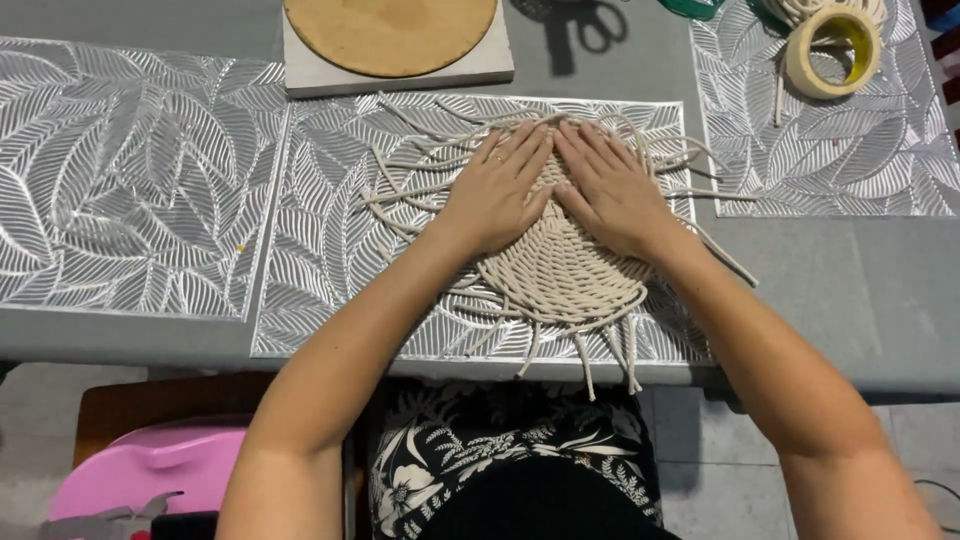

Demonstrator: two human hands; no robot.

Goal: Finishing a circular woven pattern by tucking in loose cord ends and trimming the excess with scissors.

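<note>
nearest the table edge, the loose fringe ends [585, 360] of the woven cord mat [560, 275] hang unfinished, while its coiled middle looks fully woven (so the weaving seems mostly done, the ends left). the left hand [500, 190] and right hand [610, 190] lie flat and open on it, gripping nothing, pressing it onto the silver leaf-pattern placemat [330, 250]. farther back sit a round wooden board [390, 30] and a tape roll [832, 52].

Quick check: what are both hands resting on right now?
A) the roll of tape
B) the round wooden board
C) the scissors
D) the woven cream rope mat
D: the left hand and right hand lie flat, side by side, on the woven cream rope mat.
</note>
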